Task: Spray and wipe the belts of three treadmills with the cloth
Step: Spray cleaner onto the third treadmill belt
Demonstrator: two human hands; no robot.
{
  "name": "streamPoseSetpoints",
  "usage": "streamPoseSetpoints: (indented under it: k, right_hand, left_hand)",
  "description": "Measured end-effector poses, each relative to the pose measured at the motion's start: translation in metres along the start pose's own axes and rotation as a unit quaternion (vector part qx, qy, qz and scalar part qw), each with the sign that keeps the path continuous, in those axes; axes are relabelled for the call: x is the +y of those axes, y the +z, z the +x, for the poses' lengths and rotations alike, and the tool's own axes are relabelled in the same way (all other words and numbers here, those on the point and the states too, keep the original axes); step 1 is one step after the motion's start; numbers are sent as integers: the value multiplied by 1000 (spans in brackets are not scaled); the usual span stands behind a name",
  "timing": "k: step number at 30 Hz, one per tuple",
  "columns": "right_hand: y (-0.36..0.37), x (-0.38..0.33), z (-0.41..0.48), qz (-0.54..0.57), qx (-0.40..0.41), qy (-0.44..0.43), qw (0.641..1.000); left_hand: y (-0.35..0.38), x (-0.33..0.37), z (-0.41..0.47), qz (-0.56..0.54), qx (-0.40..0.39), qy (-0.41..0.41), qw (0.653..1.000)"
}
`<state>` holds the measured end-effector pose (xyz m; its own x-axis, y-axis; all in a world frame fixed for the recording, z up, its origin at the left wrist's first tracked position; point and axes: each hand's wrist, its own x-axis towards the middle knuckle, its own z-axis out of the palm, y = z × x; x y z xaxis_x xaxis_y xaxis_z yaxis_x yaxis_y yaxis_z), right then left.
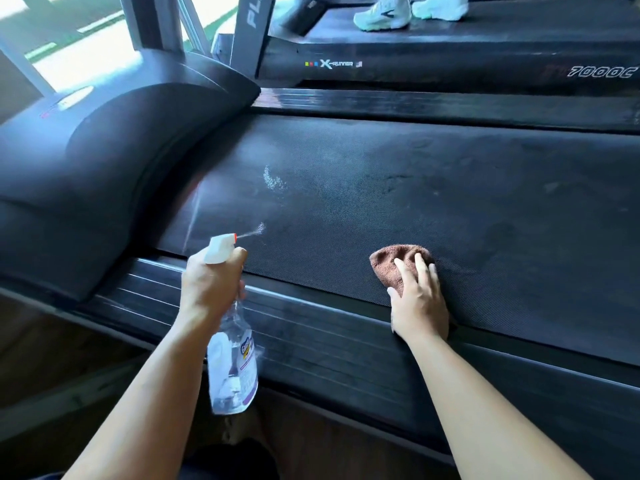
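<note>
My left hand (209, 289) grips a clear spray bottle (232, 368) by its white trigger head, over the near side rail. A fine mist leaves the red nozzle toward the black treadmill belt (433, 202), where a patch of white droplets (273, 180) lies. My right hand (417, 303) rests flat, fingers straight, on a brown cloth (388, 265) pressed against the belt's near edge.
The treadmill's dark motor hood (114, 161) rises at the left. A ribbed side rail (311, 337) runs along the near edge. Behind stands a second treadmill (450, 60) with a person's pale sneakers (382, 12) on its belt. Wooden floor lies below.
</note>
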<state>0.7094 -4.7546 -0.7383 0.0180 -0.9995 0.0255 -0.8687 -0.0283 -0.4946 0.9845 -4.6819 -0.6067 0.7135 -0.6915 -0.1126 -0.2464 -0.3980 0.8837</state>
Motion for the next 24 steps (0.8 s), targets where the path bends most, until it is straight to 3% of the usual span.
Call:
streamPoseSetpoints:
  k: [4,13,24]
  right_hand:
    - [-2,2,1,14,6,-4,1000]
    - [-39,14,-6,50,18,26,998]
    - [-78,96,-64,-13,23,56,998]
  left_hand:
    - [-3,1,-7,-6,-18,-5,1000]
    - [33,39,-27,-92,-129,98,983]
    - [100,74,-72,-141,-246,81,956]
